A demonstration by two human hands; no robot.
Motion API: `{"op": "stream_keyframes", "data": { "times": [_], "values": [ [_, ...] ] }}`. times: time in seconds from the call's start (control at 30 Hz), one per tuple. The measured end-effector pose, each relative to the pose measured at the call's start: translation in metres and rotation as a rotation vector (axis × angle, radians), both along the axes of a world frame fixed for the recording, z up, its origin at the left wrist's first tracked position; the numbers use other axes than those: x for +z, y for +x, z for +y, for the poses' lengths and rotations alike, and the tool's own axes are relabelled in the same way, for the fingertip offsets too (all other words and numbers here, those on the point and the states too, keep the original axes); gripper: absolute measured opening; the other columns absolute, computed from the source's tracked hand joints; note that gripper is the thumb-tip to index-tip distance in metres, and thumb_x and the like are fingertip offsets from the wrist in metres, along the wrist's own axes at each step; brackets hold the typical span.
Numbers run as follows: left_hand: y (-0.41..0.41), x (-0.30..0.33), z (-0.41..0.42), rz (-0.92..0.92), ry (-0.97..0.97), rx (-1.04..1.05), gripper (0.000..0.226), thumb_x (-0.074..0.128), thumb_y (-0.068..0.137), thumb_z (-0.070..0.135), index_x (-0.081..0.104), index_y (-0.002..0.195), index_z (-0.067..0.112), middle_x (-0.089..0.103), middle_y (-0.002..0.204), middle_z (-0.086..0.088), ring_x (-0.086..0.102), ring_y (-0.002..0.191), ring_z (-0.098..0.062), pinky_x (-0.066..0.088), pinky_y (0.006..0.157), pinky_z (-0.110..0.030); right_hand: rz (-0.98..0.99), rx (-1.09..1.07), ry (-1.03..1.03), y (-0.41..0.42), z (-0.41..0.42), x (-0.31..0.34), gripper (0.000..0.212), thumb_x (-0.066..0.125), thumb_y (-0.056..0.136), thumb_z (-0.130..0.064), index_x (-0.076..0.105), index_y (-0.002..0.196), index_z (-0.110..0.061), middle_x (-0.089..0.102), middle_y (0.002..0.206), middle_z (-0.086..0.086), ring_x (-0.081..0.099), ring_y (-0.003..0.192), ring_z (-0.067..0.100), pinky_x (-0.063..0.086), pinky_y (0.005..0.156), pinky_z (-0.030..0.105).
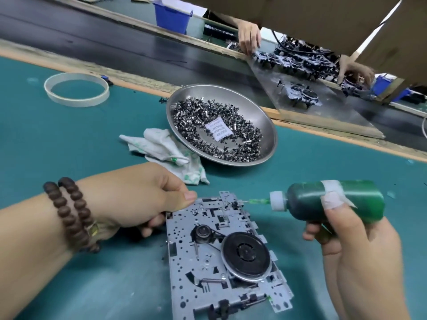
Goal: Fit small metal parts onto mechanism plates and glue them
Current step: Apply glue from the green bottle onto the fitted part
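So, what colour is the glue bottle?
Dark green, with a white cap; the bottle shows in the head view.

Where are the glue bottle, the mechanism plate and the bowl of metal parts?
glue bottle (pixel 307 200): head view, on its green body.
mechanism plate (pixel 184 250): head view, on bare perforated metal at its left side.
bowl of metal parts (pixel 268 125): head view, on its bare right rim.

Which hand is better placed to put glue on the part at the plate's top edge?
The right hand. It grips the green bottle, whose nozzle already points at the far edge of the plate. The left hand is busy gripping the plate's upper left corner to steady it.
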State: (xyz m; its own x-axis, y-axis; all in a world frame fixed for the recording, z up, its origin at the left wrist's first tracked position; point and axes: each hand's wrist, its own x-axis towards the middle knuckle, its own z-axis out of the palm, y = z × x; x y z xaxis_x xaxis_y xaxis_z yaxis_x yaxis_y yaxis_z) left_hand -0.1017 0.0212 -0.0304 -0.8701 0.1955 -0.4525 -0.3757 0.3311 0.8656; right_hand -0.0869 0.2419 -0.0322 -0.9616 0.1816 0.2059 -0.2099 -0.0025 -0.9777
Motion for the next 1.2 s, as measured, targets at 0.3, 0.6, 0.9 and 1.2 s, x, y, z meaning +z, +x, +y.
{"op": "stream_keyframes", "data": {
  "times": [0.3, 0.6, 0.9, 1.2],
  "values": [
    [0.0000, 0.0001, 0.0001, -0.010, 0.023, -0.019, 0.050, 0.054, 0.087, 0.021, 0.053, 0.038, 0.013, 0.032, 0.029, 0.006, 0.025, 0.025, -0.004, 0.027, 0.030, -0.014, 0.030, -0.009, 0.047, -0.0001, 0.0018, -0.0035, 0.052, 0.077, 0.045, -0.068, 0.072, 0.079, -0.030, 0.069, 0.067, -0.007, 0.059, 0.051, 0.006, 0.045, 0.047, 0.013],
    [-0.0006, 0.0005, 0.0001, -0.010, 0.031, -0.022, 0.045, 0.055, 0.086, 0.021, 0.053, 0.042, 0.012, 0.032, 0.030, 0.004, 0.024, 0.026, -0.004, 0.027, 0.030, -0.013, 0.055, 0.007, 0.079, -0.0009, 0.0030, -0.0055, 0.048, 0.076, 0.050, -0.067, 0.072, 0.081, -0.031, 0.070, 0.070, -0.007, 0.060, 0.053, 0.005, 0.045, 0.049, 0.013],
    [-0.0011, 0.0005, 0.0003, -0.011, 0.021, -0.028, 0.040, 0.054, 0.087, 0.023, 0.055, 0.048, 0.011, 0.032, 0.030, 0.006, 0.024, 0.027, -0.004, 0.027, 0.030, -0.013, 0.079, 0.015, 0.098, -0.0017, 0.0035, -0.0062, 0.045, 0.075, 0.054, -0.065, 0.071, 0.082, -0.031, 0.070, 0.069, -0.008, 0.058, 0.052, 0.005, 0.045, 0.050, 0.013],
    [-0.0011, -0.0007, -0.0004, -0.009, 0.028, -0.028, 0.042, 0.054, 0.086, 0.022, 0.056, 0.045, 0.011, 0.033, 0.030, 0.006, 0.025, 0.027, -0.003, 0.027, 0.029, -0.012, 0.096, 0.026, 0.108, -0.0013, 0.0043, -0.0062, 0.043, 0.074, 0.056, -0.064, 0.071, 0.083, -0.030, 0.070, 0.070, -0.008, 0.058, 0.052, 0.006, 0.045, 0.049, 0.014]
  ]
}}
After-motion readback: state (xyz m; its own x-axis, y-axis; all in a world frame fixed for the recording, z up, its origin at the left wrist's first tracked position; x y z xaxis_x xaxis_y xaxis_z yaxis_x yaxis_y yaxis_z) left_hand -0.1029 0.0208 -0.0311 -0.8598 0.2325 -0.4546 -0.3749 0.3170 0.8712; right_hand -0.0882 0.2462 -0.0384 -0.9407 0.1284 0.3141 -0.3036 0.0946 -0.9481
